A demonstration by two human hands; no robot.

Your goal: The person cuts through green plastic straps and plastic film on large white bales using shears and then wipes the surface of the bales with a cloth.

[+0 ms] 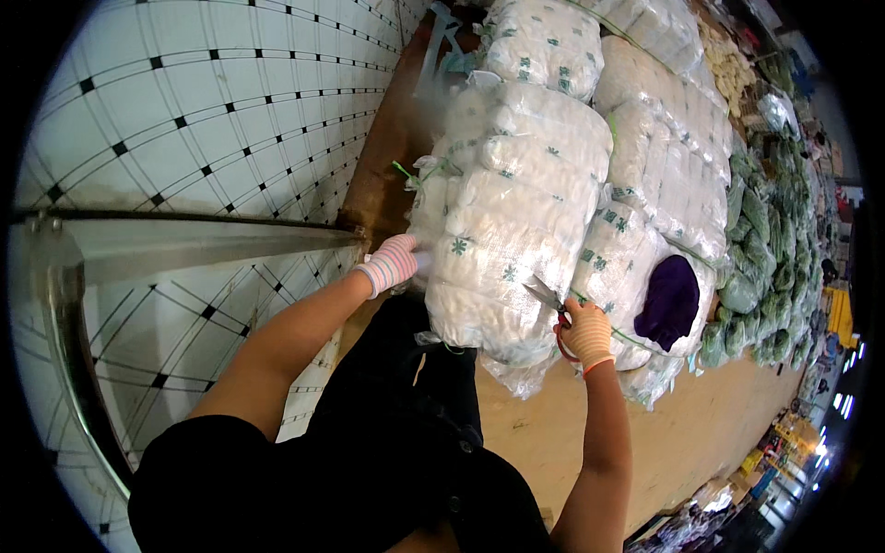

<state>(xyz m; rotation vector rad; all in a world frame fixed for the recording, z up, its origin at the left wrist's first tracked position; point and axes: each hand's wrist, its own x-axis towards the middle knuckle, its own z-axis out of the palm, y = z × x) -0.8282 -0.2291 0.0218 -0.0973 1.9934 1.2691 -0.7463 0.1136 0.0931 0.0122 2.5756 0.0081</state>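
Large bundles wrapped in clear plastic with green print lie stacked before me, the nearest bale point(516, 230) right between my hands. My right hand point(586, 330), in an orange-striped glove, is closed round scissors point(547, 297) with red handles. Their blades stand apart and point left over the bale's near right side. At the bale's left side is my left hand point(395, 263) in a pink-striped glove; its fingertips are hidden against the plastic, so their grip cannot be made out. A green tie end point(403, 171) sticks out at the bale's far left.
A dark purple cloth point(668, 302) lies on the bale to the right. Green-wrapped bundles point(770, 249) are piled farther right. On the left are a metal rail point(212, 249) and a white tiled wall point(240, 111). The brown floor point(645, 442) shows below the bales.
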